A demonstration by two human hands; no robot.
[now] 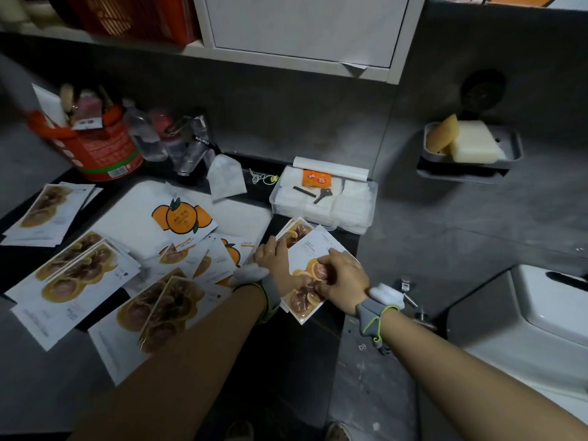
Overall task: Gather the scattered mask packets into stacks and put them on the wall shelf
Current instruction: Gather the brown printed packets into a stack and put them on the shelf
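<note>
Fingers (pixel 325 265) of the right hand (pixel 342 278) are pinching down on a small stack of mask packets (pixel 313 246), with the left hand (pixel 273 256) gripping its left edge. Early going, I'd say: loose packets (pixel 79 268), white with orange fruit-slice prints, are lying fanned out left of the fingers, and the wall shelf (pixel 143 46) is waiting high above them.

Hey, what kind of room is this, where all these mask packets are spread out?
Most likely a bathroom: a faucet stands behind a white basin, a wall dish holds soap, and another white ceramic fixture sits at the right. The packets lie over counter and basin.
</note>
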